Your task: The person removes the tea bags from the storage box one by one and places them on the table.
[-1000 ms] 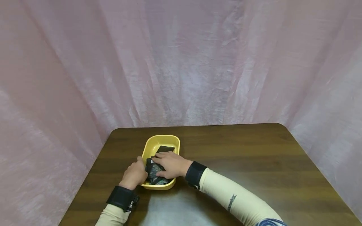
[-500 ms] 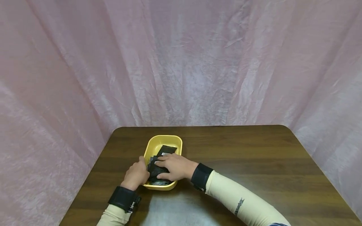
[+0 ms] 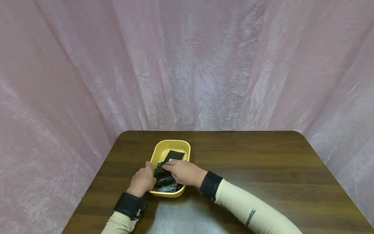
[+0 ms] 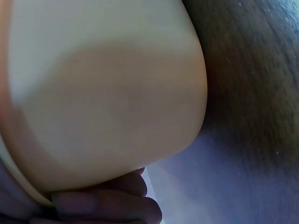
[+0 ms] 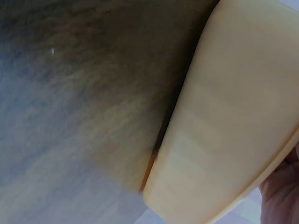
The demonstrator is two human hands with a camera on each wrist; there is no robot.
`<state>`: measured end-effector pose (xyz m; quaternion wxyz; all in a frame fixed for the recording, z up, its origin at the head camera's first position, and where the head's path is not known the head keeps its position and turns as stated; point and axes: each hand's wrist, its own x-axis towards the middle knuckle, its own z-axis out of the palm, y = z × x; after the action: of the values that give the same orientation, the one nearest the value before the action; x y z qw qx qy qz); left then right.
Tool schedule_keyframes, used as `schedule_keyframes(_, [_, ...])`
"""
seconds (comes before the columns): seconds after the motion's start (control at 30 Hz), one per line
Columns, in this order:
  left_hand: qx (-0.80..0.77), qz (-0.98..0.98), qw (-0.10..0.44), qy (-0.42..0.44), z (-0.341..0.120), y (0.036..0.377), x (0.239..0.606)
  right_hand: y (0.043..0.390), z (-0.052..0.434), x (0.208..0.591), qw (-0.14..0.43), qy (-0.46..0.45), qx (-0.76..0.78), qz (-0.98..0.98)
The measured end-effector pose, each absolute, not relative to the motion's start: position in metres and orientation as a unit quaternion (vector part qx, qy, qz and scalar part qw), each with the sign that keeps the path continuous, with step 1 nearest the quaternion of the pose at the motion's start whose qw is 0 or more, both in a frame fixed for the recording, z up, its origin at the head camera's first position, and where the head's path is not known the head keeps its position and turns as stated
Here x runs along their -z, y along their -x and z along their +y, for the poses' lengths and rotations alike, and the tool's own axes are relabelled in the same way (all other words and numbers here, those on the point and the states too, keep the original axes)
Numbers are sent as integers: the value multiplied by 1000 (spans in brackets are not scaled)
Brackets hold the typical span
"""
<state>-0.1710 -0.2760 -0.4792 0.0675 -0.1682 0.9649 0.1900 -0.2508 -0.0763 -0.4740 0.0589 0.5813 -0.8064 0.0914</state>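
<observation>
Several dark packets (image 3: 165, 172) lay heaped in the yellow tray (image 3: 170, 145), at the table's (image 3: 263, 162) left side. Right hand (image 3: 184, 172) pinched the topmost packet with curled fingers; left hand (image 3: 142, 182) curled round the tray's near-left rim, steadying it. Advisable practice: lift one packet cleanly, tray kept pinned. Tray's long axis ran away from the person, tilted slightly right; the packets' own heading was indeterminate.

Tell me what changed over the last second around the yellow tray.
The right hand has drawn back a little toward the tray's right side, uncovering a greenish packet at the near end. Its fingers remain on the dark packets. The left hand still holds the yellow tray, which has not shifted on the table.
</observation>
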Motion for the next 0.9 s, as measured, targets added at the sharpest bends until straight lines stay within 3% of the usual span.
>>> schedule_keyframes(0.4, [-192, 964, 61, 172, -276, 172, 480, 252, -70, 478, 132, -534, -256, -795])
schedule_keyframes(0.67, [-197, 961, 70, 183, -276, 173, 479, 261, -59, 473, 237, -501, -352, -754])
schedule_keyframes(0.9, [-194, 960, 70, 189, -275, 172, 481, 283, -33, 471, 322, -393, -404, -761])
